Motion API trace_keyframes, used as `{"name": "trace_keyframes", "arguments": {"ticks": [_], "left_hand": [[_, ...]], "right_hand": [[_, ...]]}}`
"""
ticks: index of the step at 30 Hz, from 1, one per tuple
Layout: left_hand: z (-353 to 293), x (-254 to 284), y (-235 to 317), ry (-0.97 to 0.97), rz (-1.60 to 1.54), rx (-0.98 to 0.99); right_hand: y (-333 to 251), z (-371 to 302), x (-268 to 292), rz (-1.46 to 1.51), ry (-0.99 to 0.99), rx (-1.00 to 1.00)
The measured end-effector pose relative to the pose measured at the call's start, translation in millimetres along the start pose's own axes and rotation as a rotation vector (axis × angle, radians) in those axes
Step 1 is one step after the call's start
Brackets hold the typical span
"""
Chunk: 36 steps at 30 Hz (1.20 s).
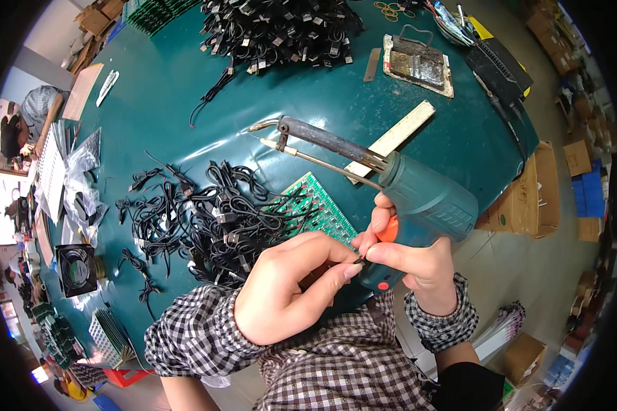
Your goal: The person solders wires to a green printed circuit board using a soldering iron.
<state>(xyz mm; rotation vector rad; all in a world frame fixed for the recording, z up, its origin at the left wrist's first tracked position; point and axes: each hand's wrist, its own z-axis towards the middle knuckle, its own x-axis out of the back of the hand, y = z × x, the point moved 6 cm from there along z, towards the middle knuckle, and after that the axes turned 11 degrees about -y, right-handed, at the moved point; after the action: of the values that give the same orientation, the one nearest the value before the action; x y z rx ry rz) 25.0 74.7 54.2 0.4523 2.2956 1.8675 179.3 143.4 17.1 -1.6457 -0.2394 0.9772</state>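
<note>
My right hand (421, 270) is wrapped round a teal soldering gun (432, 202) with an orange trigger. The gun's long dark arm and thin metal feed tube reach up and left over the table, meeting near the tip. My left hand (288, 284) is closed in a pinch at the right hand's thumb and fingertips. Between them shows a small dark piece that looks like the end of a black cable (360, 260); most of it is hidden by the fingers. Beyond the hands lies a green circuit board panel (329, 212), its left part under a tangle of black cables (216, 229).
A big heap of black cables (274, 34) covers the far table. A pale strip (397, 137) lies beyond the gun, with a soldering-iron stand (418, 61) and metal blade (372, 64) behind. A small black fan (76, 270) stands left. Cardboard boxes (528, 198) sit right.
</note>
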Motion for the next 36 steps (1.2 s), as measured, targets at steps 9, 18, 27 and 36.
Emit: {"name": "trace_keyframes", "arguments": {"ticks": [9, 18, 27, 36], "left_hand": [[-16, -9, 3, 0.353, 0.695, -0.128], [-24, 0, -22, 0.38, 0.102, -0.241], [-26, -3, -7, 0.431, 0.481, -0.451], [-26, -24, -8, 0.452, 0.974, -0.428]], "right_hand": [[11, -18, -29, -1.025, 0.144, 0.266], [21, -16, -24, -0.131, 0.216, 0.118], [24, -17, -10, -0.321, 0.266, 0.012], [16, -24, -24, -0.494, 0.272, 0.052]]}}
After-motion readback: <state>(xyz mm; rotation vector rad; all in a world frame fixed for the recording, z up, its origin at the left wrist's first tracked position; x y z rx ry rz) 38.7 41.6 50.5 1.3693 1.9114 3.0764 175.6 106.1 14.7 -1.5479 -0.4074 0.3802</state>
